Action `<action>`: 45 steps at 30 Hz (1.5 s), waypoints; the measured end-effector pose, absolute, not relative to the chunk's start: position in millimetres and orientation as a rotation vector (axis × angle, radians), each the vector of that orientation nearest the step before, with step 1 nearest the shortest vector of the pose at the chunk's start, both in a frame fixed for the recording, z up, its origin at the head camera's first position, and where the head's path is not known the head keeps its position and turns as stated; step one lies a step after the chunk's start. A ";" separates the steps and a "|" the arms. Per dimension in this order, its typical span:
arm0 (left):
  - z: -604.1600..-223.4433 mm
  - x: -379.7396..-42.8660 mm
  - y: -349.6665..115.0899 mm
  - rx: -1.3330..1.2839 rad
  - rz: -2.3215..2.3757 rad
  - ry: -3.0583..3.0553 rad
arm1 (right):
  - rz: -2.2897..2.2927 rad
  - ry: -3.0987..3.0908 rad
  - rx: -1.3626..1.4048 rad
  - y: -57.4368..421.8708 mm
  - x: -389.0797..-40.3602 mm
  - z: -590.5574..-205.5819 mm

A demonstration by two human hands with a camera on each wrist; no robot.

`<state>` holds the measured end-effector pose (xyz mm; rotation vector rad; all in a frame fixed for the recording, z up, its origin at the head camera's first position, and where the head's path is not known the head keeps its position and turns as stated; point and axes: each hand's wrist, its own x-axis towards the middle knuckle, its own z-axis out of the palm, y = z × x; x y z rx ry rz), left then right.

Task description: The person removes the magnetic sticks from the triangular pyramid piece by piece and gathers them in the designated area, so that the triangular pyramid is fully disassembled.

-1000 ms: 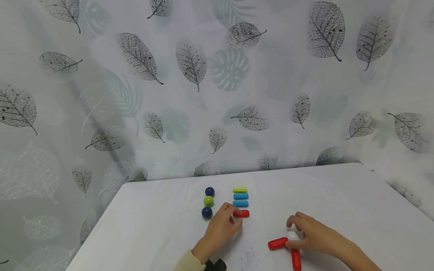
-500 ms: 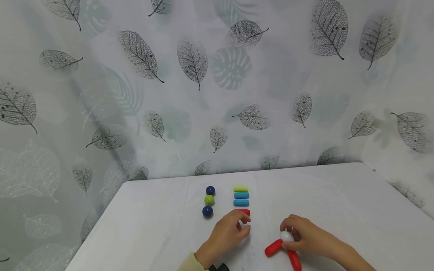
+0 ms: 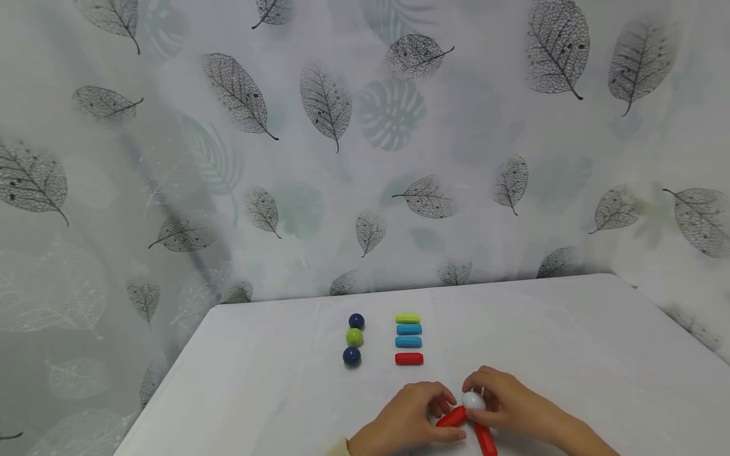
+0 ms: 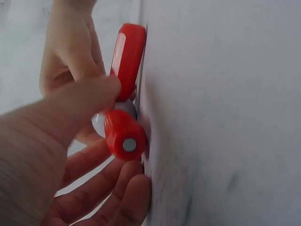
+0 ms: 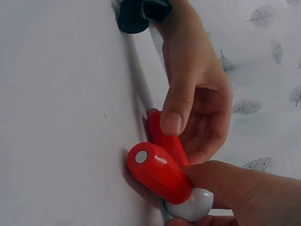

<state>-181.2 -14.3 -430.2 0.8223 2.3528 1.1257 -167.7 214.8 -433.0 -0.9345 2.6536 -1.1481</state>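
My right hand (image 3: 510,405) grips a glossy white ball (image 3: 473,400) between thumb and fingers. Two red bars meet at that ball: the left red bar (image 3: 452,417) and the front red bar (image 3: 485,439). My left hand (image 3: 407,415) is around the left red bar, thumb on the near side and fingers on the far side. In the left wrist view, a bar's end with a pale round disc (image 4: 129,144) faces the camera between the left thumb and the spread fingers (image 4: 134,197). In the right wrist view, the white ball (image 5: 190,205) sits at one bar's end.
Left of centre on the white table (image 3: 256,380) stand a dark blue ball (image 3: 352,356), a green ball (image 3: 355,337) and another dark blue ball (image 3: 356,321). Beside them lie a red bar (image 3: 409,359), two blue bars (image 3: 408,342) and a yellow-green bar (image 3: 407,318). A leaf-patterned curtain (image 3: 342,158) hangs behind.
My left hand has left the red bar in the row and moved right and nearer, to the joined pieces. My right hand has shifted left with the white ball and its two red bars.
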 end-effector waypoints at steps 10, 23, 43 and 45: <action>-437.1 -185.0 -16.1 0.936 1.157 2.288 | -1.152 2.638 -0.923 214.8 -167.3 -430.8; -436.8 -191.8 -22.4 0.979 1.188 2.201 | -1.209 2.597 -1.060 218.0 -169.8 -435.6; -428.3 -211.6 -47.2 0.980 1.121 2.424 | -1.189 2.585 -0.919 219.9 -169.4 -431.4; -428.4 -213.2 -49.7 0.962 1.110 2.470 | -1.187 2.579 -0.907 219.5 -169.4 -430.5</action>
